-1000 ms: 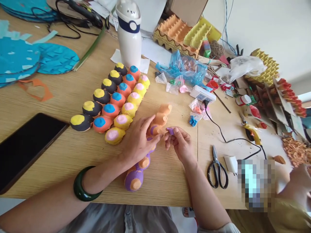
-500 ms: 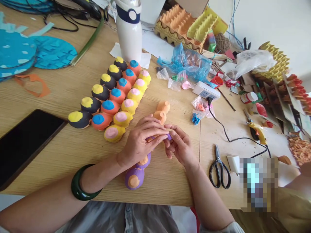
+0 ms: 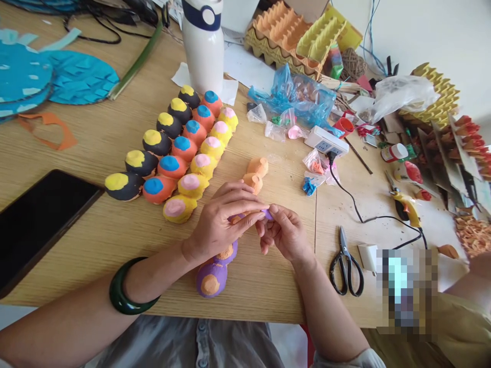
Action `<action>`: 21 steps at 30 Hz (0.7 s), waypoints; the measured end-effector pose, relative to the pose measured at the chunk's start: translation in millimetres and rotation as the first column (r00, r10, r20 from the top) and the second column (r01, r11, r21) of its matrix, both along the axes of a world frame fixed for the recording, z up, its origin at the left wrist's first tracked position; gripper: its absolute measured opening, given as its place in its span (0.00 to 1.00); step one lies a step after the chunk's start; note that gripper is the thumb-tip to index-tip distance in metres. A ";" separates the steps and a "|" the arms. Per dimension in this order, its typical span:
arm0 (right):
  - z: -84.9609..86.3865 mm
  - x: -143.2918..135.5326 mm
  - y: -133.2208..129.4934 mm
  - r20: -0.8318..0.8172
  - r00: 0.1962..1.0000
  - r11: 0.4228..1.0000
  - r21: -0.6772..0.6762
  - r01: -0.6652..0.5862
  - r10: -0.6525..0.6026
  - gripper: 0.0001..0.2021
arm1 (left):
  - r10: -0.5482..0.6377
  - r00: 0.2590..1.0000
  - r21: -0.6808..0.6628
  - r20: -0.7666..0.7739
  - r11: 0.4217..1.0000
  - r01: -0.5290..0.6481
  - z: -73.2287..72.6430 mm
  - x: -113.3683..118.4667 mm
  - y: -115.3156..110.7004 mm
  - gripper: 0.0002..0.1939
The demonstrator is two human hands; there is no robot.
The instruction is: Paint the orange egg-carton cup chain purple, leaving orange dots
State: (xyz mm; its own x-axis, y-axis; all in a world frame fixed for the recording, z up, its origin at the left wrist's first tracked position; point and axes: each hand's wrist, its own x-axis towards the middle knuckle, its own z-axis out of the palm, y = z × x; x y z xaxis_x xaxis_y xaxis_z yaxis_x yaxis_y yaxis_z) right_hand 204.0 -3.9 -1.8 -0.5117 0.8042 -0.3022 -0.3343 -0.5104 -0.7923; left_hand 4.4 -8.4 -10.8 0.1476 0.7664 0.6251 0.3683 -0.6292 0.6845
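Between the fingertips of both hands is a small piece of purple clay (image 3: pixel 268 214). My left hand (image 3: pixel 226 217) lies over a row of egg-carton cups, its thumb and fingertips pinched at the clay's left side. From the right, my right hand (image 3: pixel 286 230) pinches the same clay with thumb and forefinger, its other fingers curled below. The egg-carton row (image 3: pixel 212 278) is purple with orange spots at the near end and bare orange at the far end; its middle is hidden under my left hand. A dark green bangle (image 3: pixel 132 301) circles my left forearm.
To the left stand finished-looking rows of black, orange and yellow cups (image 3: pixel 180 148), with a phone (image 3: pixel 42 220) beside them. On the right lie scissors (image 3: pixel 346 263), a power strip (image 3: pixel 326 142) and a yellow glue gun (image 3: pixel 408 210). A white bottle (image 3: pixel 203 51) stands behind. Another person's arm (image 3: pixel 473 286) shows at the right.
Both hands keep their pinch on the purple clay. My right thumb and fingers have shifted slightly, and the whole view has moved a little.
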 end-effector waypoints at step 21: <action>0.1 -0.7 -3.6 0.010 1.000 0.998 0.062 0.000 -0.001 0.22 | -0.059 0.990 -0.088 0.128 0.994 0.070 -0.2 2.9 1.1 0.05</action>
